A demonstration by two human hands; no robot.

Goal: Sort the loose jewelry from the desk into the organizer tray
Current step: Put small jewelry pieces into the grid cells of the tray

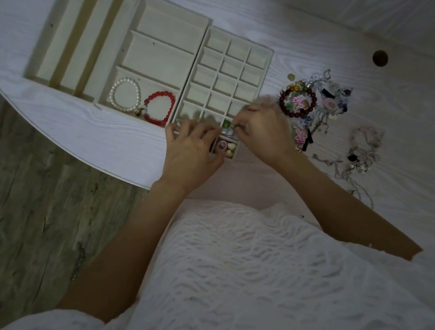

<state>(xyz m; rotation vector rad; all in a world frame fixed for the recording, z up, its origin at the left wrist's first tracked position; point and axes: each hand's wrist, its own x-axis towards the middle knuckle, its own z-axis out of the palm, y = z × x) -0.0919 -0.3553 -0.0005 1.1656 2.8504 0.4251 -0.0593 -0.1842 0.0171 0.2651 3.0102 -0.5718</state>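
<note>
A cream organizer tray (261,51) with many small cells lies on the white desk. Both hands hover over its near corner. My left hand (193,147) rests on the tray's near edge, fingers bent. My right hand (260,129) pinches a small silvery piece with a green bit (226,127) between the two hands. The near corner cell holds a pink round piece (221,145) and small pale beads (231,149). A pearl bracelet (125,93) and a red bead bracelet (159,107) lie in a wider tray compartment. Loose jewelry (311,101), with a dark red bead bracelet, is piled right of the tray.
A second cream tray (37,70) with long slots sits at the far left by the desk's curved edge. Tangled chains (360,153) lie at the right. A round cable hole (380,58) is in the desk. Wood floor shows to the left.
</note>
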